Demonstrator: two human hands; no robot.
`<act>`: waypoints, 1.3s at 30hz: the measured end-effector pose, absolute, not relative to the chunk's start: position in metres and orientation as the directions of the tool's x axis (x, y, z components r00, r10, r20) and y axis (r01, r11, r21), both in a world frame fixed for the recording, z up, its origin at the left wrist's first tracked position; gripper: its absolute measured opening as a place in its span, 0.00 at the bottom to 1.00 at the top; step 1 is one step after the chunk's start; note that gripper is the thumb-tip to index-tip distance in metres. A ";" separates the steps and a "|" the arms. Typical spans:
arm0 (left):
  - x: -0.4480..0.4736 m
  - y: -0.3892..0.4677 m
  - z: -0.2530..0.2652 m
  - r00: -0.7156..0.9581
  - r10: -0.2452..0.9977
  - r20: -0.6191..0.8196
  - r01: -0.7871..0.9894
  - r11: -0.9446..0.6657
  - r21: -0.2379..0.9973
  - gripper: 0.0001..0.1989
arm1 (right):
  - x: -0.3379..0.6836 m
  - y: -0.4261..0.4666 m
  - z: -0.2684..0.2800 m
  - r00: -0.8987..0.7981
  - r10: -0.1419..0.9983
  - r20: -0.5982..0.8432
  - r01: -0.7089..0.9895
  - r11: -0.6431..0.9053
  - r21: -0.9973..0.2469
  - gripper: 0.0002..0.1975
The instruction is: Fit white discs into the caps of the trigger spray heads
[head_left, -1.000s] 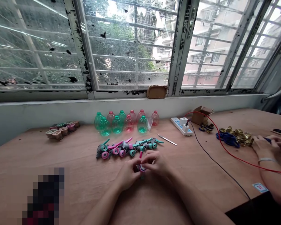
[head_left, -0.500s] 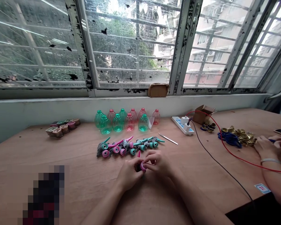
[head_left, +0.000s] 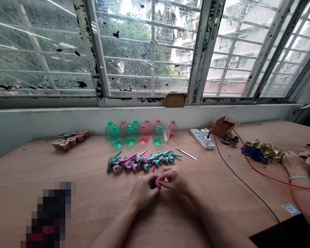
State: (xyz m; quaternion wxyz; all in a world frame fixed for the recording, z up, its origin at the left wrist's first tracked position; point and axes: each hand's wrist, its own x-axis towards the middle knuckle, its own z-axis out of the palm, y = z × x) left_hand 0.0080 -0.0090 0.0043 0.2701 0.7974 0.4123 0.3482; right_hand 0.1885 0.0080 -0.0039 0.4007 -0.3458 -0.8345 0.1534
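Note:
Between my hands is a trigger spray head with a pink collar (head_left: pixel 158 182) and a dark body, partly hidden by my fingers. My left hand (head_left: pixel 144 188) is wrapped around its body. The fingertips of my right hand (head_left: pixel 174 181) pinch the pink collar from the other side. Just beyond my hands lies a row of spray heads (head_left: pixel 146 167), grey with pink or teal collars and levers. Farther back, green bottles (head_left: pixel 130 136) and pink bottles (head_left: pixel 143 136) stand upright with open necks, along with a small clear funnel-like piece (head_left: pixel 166 135).
White tweezers (head_left: pixel 186 153) lie right of the spray heads. A power strip (head_left: pixel 202 139) with red and black cables is at right. Another person's hands (head_left: pixel 297 163) work beside gold and blue parts (head_left: pixel 255 154). Small containers (head_left: pixel 69 140) sit far left; a pixelated dark shape (head_left: pixel 49 217) is nearer.
The pink collar looks turned slightly in my fingers. My hands stay in nearly the same place, and the view has shifted a little.

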 end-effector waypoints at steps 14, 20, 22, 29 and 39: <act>0.009 -0.010 0.008 0.420 0.848 0.324 0.483 -0.511 0.711 0.15 | 0.191 0.010 -0.006 -0.430 0.743 0.514 0.512 0.669 -0.539 0.04; 0.009 -0.010 0.005 0.414 0.848 0.330 0.481 -0.512 0.712 0.16 | 0.189 0.010 -0.009 -0.408 0.773 0.486 0.547 0.633 -0.547 0.04; 0.008 -0.009 0.004 0.415 0.845 0.337 0.482 -0.519 0.706 0.16 | 0.188 0.010 -0.010 -0.406 0.781 0.475 0.540 0.624 -0.565 0.04; 0.008 -0.009 0.002 0.426 0.838 0.340 0.485 -0.530 0.696 0.17 | 0.188 0.013 -0.013 -0.399 0.797 0.453 0.496 0.604 -0.624 0.03; 0.008 -0.010 0.003 0.444 0.828 0.343 0.510 -0.548 0.663 0.17 | 0.187 0.012 -0.012 -0.424 0.789 0.445 0.486 0.612 -0.624 0.04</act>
